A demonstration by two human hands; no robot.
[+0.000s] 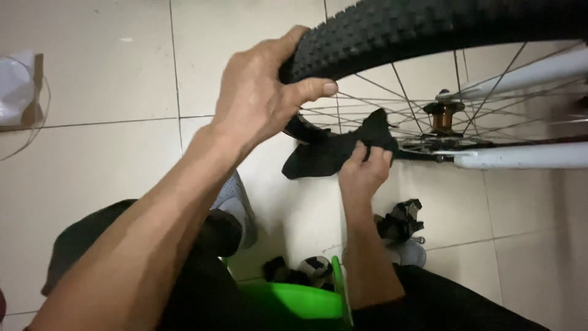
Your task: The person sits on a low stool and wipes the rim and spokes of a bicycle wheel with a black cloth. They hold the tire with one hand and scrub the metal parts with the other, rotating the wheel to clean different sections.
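Observation:
A bicycle wheel with a knobby black tyre (392, 27) and thin metal spokes fills the upper right. My left hand (260, 92) grips the tyre at its near end, thumb across the sidewall. Lower down, my right hand (364, 171) clutches a black cloth (327, 153) and presses it against the wheel's rim (300, 129). The hub (444, 113) sits between white frame tubes (527, 156).
A green plastic stool (294, 300) shows between my legs. Grey shoes (239, 205) rest on the pale tiled floor (110, 153). A black pedal (401, 220) lies near my right wrist. A clear bag with white material (18, 92) sits at the left edge.

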